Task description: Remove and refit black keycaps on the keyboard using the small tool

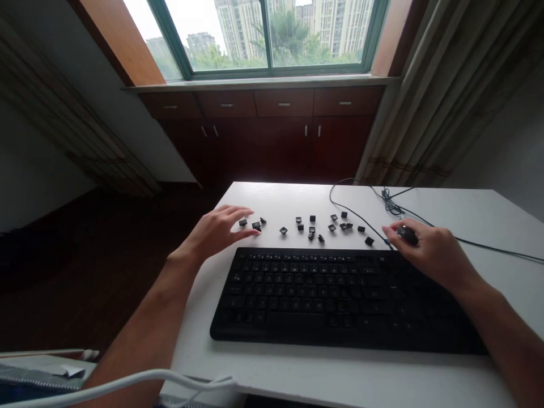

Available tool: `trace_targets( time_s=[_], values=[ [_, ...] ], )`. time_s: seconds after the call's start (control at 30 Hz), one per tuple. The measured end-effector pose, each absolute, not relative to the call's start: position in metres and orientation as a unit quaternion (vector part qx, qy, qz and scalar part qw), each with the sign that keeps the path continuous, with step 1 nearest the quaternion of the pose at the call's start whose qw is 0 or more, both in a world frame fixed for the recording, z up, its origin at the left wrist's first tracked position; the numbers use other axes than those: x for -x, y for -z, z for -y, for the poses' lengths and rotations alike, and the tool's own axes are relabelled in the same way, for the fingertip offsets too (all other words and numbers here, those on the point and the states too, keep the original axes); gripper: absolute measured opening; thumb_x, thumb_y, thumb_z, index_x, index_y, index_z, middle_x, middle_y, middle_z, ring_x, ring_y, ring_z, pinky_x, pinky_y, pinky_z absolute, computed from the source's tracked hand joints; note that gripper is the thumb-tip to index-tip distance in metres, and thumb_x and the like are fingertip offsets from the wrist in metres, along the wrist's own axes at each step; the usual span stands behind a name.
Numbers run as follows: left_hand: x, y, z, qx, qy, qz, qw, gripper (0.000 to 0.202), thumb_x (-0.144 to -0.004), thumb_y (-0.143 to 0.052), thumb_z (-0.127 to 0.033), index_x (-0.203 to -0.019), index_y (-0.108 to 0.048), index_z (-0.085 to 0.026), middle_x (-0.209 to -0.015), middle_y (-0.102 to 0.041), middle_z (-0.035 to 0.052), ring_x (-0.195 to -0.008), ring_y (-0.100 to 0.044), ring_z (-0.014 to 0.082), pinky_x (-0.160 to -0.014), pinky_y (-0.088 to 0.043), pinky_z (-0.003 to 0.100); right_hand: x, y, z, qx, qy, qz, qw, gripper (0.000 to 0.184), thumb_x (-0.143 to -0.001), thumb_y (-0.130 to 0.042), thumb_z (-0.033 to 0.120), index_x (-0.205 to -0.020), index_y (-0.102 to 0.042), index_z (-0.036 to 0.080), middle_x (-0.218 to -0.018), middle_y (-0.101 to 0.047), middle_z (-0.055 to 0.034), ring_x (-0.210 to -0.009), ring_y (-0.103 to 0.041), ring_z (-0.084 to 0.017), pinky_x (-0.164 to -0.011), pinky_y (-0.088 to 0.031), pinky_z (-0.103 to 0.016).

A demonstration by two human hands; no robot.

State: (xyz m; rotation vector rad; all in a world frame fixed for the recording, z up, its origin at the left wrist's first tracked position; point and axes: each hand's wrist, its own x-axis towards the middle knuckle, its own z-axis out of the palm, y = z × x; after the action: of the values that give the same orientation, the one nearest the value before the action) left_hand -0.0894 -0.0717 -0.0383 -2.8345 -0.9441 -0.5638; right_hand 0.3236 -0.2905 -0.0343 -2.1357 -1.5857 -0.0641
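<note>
A black keyboard lies on the white table, with several small black keycaps scattered behind its back edge. My left hand reaches over the table at the keyboard's back left corner, thumb and fingers apart. Close to its fingertips are a keycap and a small cluster of keycaps; whether the thumb touches the cluster, I cannot tell. My right hand is above the keyboard's back right part, its fingers closed around a small rounded glossy black object. Its exact kind is unclear, and the hand and forearm cover the keyboard's right part.
A black cable loops across the table's back right, with a coiled bundle beside it. A white cord crosses the lower left foreground. Beyond the white table stand wooden cabinets under a window.
</note>
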Motion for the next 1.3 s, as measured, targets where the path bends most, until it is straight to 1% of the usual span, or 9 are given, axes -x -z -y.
trace_targets(
  time_s=[0.17,0.37,0.47,0.57,0.67,0.77,0.9,1.13,1.3],
  values=[
    [0.09,0.039,0.074,0.928,0.149,0.337,0.052,0.06,-0.088,-0.06,-0.068,-0.129,-0.065,-0.023,-0.128,-0.069,0.0105,-0.111,-0.068,0.03,-0.089,-0.057,0.041,-0.321,0.035,0.291,0.767,0.043,0.589,0.252,0.046,-0.087,-0.055,0.069,-0.088,-0.072,0.026,-0.061,-0.066,-0.002,-0.054,-0.059,-0.021,-0.058,-0.042,-0.034],
    [0.081,0.034,0.083,0.928,0.184,0.319,0.054,0.055,-0.091,-0.057,-0.066,-0.123,-0.069,-0.023,-0.12,-0.072,0.0093,-0.107,-0.068,0.0276,-0.09,-0.056,0.04,-0.32,0.037,0.291,0.76,0.061,0.592,0.261,0.048,-0.086,-0.055,0.07,-0.09,-0.073,0.026,-0.062,-0.066,-0.002,-0.054,-0.06,-0.021,-0.059,-0.043,-0.034],
    [0.075,0.033,0.09,0.923,0.206,0.319,0.056,0.05,-0.093,-0.056,-0.062,-0.123,-0.068,-0.023,-0.118,-0.072,0.0084,-0.106,-0.068,0.027,-0.089,-0.055,0.04,-0.319,0.037,0.292,0.756,0.06,0.595,0.265,0.05,-0.086,-0.054,0.072,-0.09,-0.072,0.026,-0.056,-0.062,-0.0007,-0.049,-0.056,-0.02,-0.057,-0.042,-0.034],
    [0.072,0.035,0.092,0.913,0.214,0.339,0.073,0.046,-0.095,-0.056,-0.057,-0.124,-0.068,-0.023,-0.117,-0.072,0.0089,-0.108,-0.067,0.0283,-0.09,-0.055,0.042,-0.317,0.035,0.292,0.757,0.062,0.593,0.268,0.051,-0.086,-0.052,0.072,-0.091,-0.072,0.026,-0.047,-0.053,0.0015,-0.042,-0.049,-0.019,-0.053,-0.039,-0.034],
    [0.072,0.037,0.09,0.907,0.209,0.357,0.078,0.045,-0.094,-0.058,-0.057,-0.122,-0.068,-0.023,-0.119,-0.071,0.0096,-0.109,-0.066,0.0298,-0.089,-0.056,0.043,-0.316,0.034,0.292,0.761,0.058,0.59,0.263,0.05,-0.086,-0.052,0.072,-0.091,-0.072,0.026,-0.043,-0.049,0.0026,-0.039,-0.046,-0.018,-0.051,-0.038,-0.034],
    [0.072,0.037,0.089,0.91,0.209,0.351,0.078,0.044,-0.094,-0.058,-0.057,-0.118,-0.07,-0.022,-0.12,-0.071,0.0096,-0.108,-0.066,0.0297,-0.089,-0.056,0.043,-0.316,0.034,0.291,0.762,0.048,0.592,0.257,0.048,-0.085,-0.054,0.07,-0.093,-0.072,0.026,-0.052,-0.059,0.0003,-0.045,-0.053,-0.02,-0.053,-0.041,-0.034],
    [0.069,0.036,0.093,0.917,0.231,0.315,0.075,0.041,-0.097,-0.055,-0.054,-0.116,-0.071,-0.022,-0.117,-0.072,0.0085,-0.106,-0.066,0.0273,-0.092,-0.055,0.043,-0.316,0.035,0.29,0.757,0.043,0.602,0.249,0.04,-0.088,-0.057,0.062,-0.096,-0.073,0.027,-0.069,-0.07,-0.0033,-0.059,-0.064,-0.023,-0.059,-0.046,-0.035],
    [0.061,0.038,0.1,0.927,0.255,0.267,0.067,0.031,-0.098,-0.057,-0.045,-0.116,-0.071,-0.023,-0.112,-0.073,0.0067,-0.102,-0.067,0.0246,-0.09,-0.057,0.041,-0.32,0.035,0.289,0.746,0.024,0.614,0.257,0.034,-0.09,-0.058,0.055,-0.1,-0.074,0.026,-0.096,-0.077,-0.0065,-0.082,-0.071,-0.028,-0.073,-0.053,-0.041],
    [0.06,0.035,0.102,0.933,0.247,0.252,0.074,0.027,-0.096,-0.062,-0.039,-0.118,-0.071,-0.025,-0.113,-0.073,0.0048,-0.102,-0.067,0.0235,-0.091,-0.057,0.04,-0.328,0.04,0.289,0.74,0.001,0.625,0.249,0.026,-0.091,-0.06,0.039,-0.113,-0.07,0.03,-0.111,-0.075,-0.0022,-0.096,-0.071,-0.027,-0.083,-0.055,-0.041]
  ],
)
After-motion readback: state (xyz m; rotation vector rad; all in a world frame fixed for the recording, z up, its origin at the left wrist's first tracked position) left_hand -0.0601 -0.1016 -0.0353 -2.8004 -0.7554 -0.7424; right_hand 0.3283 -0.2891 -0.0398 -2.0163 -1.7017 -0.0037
